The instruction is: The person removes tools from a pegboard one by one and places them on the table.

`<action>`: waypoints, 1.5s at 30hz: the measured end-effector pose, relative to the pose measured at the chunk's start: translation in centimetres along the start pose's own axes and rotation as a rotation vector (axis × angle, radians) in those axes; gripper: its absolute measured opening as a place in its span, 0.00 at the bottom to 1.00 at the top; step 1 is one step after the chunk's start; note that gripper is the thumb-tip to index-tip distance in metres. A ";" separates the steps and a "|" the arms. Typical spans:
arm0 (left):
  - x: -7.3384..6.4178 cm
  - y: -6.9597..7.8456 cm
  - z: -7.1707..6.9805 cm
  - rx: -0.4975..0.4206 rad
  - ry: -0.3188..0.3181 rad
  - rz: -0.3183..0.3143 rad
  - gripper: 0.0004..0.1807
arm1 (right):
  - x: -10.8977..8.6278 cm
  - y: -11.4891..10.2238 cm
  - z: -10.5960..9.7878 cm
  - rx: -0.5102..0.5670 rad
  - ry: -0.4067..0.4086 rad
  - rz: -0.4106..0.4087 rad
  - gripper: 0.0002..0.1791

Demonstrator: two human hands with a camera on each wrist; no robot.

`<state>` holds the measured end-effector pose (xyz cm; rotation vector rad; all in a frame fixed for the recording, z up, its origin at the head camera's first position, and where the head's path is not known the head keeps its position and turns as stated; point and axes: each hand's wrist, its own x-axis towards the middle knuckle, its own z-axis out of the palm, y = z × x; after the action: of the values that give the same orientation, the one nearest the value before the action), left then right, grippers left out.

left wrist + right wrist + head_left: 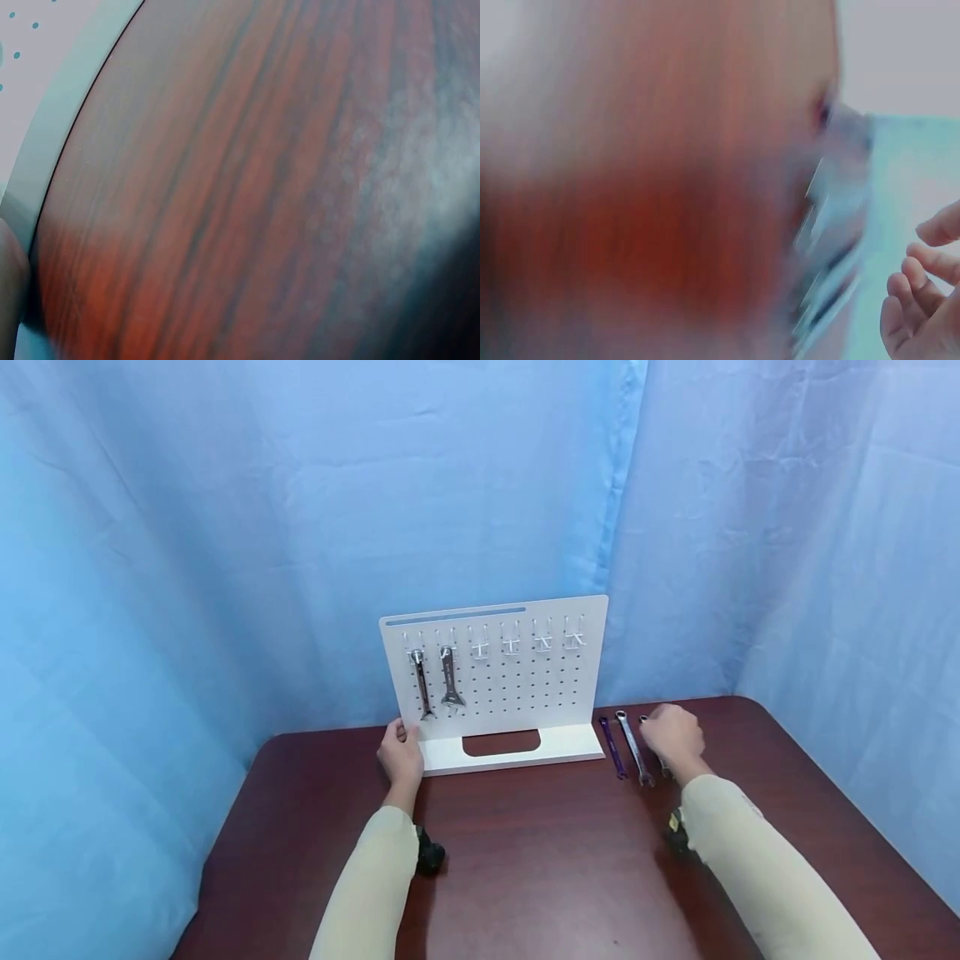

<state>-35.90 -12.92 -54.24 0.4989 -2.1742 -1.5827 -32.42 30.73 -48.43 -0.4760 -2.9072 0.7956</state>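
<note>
A white pegboard stand point(517, 693) stands at the back of the table. My left hand point(401, 756) holds its lower left edge, and a finger point(11, 277) shows beside the base in the left wrist view. From the board hang a slim wrench point(422, 685) and an adjustable wrench point(449, 677). My right hand point(673, 735) is over a partly hidden wrench point(665, 768) to the right of the board. In the right wrist view its fingers point(919, 289) are bent, thumb apart from them, with nothing between. A purple wrench point(612, 748) and a silver combination wrench point(634, 749) lie alongside.
Several clear hooks point(512, 643) line the top of the board, to the right of the hung wrenches. The dark red wooden table point(540, 860) has rounded back corners. Blue curtains point(465, 485) enclose it at the back and sides. The right wrist view is blurred.
</note>
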 end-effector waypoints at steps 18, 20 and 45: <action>0.0 0.2 0.2 0.000 0.002 -0.013 0.18 | -4.1 -20.9 7.7 0.520 -0.221 -0.553 0.18; -0.1 0.3 0.2 0.000 0.007 -0.020 0.18 | -4.3 -22.2 8.1 0.564 -0.246 -0.539 0.21; -0.7 0.7 1.1 -0.025 -0.003 -0.021 0.17 | -4.1 -25.5 10.4 0.588 -0.260 -0.350 0.06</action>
<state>-35.89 -11.47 -53.97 0.5138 -2.1561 -1.6205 -37.19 3.62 -44.42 0.1985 -2.6409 1.6502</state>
